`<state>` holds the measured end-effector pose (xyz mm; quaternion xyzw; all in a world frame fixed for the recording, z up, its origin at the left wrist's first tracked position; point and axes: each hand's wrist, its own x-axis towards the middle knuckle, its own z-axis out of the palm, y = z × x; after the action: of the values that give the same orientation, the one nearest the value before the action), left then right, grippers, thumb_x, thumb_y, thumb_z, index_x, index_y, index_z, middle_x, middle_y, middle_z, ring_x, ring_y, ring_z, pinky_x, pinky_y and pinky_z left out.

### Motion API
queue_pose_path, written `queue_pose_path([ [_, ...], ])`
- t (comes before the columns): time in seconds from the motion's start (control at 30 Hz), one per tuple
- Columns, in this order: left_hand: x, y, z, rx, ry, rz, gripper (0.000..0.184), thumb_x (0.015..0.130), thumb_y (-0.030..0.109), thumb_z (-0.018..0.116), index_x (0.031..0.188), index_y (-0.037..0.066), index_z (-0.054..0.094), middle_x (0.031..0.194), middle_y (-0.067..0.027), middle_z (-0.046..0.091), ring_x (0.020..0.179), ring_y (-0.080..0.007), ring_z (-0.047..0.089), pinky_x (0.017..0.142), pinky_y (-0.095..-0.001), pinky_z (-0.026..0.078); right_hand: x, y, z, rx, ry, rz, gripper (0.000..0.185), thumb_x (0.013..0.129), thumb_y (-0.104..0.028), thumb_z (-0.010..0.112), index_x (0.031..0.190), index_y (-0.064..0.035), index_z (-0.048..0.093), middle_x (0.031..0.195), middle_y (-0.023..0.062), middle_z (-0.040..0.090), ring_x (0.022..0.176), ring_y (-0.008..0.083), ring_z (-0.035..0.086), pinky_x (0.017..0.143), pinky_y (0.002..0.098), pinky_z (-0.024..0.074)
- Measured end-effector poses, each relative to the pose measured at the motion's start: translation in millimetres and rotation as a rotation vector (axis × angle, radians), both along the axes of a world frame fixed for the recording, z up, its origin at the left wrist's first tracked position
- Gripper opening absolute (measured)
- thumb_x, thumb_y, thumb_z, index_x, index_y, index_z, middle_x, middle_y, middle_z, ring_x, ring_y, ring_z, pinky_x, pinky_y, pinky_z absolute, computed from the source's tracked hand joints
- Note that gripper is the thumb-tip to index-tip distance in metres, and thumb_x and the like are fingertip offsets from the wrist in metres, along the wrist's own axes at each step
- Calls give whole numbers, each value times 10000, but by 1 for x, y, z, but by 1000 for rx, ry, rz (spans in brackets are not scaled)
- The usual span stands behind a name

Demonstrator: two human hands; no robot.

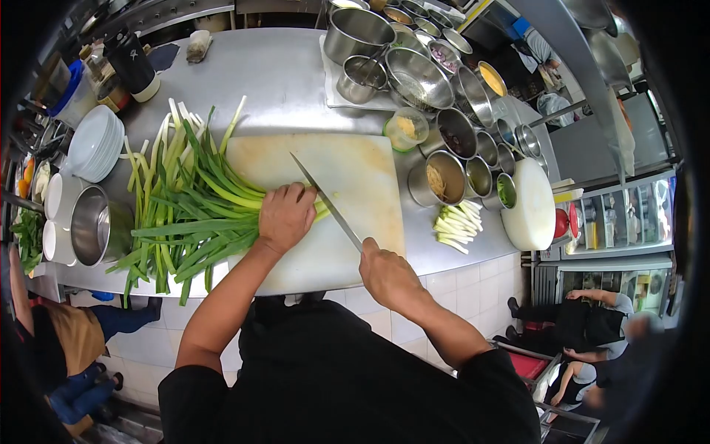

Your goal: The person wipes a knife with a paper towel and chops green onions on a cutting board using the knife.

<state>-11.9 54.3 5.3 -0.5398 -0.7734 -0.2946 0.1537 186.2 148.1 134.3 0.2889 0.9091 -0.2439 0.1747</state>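
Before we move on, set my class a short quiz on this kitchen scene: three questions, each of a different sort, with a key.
1. True or false: the right hand grips the knife.

2. Multiple choice: what does the left hand hold down?
A) the plates
B) the green onions
C) the sponge

3. Fill in the blank: seen from the person's side, the pile of white stalks lies to the ____ of the board.

Key: 1. True. 2. B. 3. right.
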Motion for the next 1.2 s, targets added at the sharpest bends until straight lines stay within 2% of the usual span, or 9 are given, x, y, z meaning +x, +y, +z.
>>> queue_pose_path([
  [0.17,-2,1,-2,-13,-34,-5,282,785,137,685,1063,113,646,960,-54,586,859,-252,610,747,-410,464,-20,5,-3,-47,-86,9,138,941,-34,434,1024,69,472,867,349,667,823,515,679,773,576,538],
  [0.27,-3,2,-4,-18,-33,-2,267,786,150,691,1046,117,640,948,-55,576,850,-247,610,747,-405,461,-40,7,-51,-46,-74,-41,158,936,-31,444,1049,74,477,874,342,675,817,508,682,775,572,542],
  [0.33,-3,2,-4,-15,-23,-2,253,788,162,696,1029,122,632,938,-53,567,844,-241,609,746,-400,457,-57,8,-88,11,98,-41,183,942,-46,451,1077,75,475,872,336,682,829,510,684,786,572,545],
  [0.53,-1,1,-7,46,-4,-1,242,791,155,696,1018,104,625,944,-56,586,848,-246,615,748,-393,457,-74,20,-100,-7,149,-88,190,1009,-146,447,1034,42,448,806,369,651,792,552,650,732,602,525],
  [0.8,1,0,-1,96,-11,15,248,773,114,679,1016,93,638,963,-61,605,871,-257,617,760,-409,460,-26,-2,0,-18,20,-67,159,979,-88,431,1030,56,476,832,362,664,832,532,673,774,591,529],
  [0.93,1,0,-2,86,-18,24,251,769,116,678,1016,97,639,962,-59,604,874,-253,614,766,-410,461,-14,-3,4,-62,-57,-53,204,1023,-151,414,1022,48,458,780,362,642,775,549,645,759,614,500],
  [1.03,0,0,-7,42,-18,29,267,778,153,689,1039,112,646,931,-55,586,853,-241,612,766,-398,455,-27,-1,-17,-40,-37,-57,213,1019,-149,406,1039,54,466,811,366,650,790,549,650,766,617,503],
  [1.13,-1,1,-7,49,-29,20,271,779,155,691,1042,109,645,931,-58,587,859,-244,616,769,-401,458,-51,4,-88,-7,57,-80,199,1000,-132,435,1072,51,466,838,370,656,814,545,656,770,616,504],
  [1.2,0,0,-9,56,-33,18,269,781,150,691,1041,102,640,943,-63,598,865,-250,620,777,-401,461,-66,5,-90,-11,71,-75,207,988,-123,443,1095,53,463,867,369,663,845,545,661,801,604,519],
])
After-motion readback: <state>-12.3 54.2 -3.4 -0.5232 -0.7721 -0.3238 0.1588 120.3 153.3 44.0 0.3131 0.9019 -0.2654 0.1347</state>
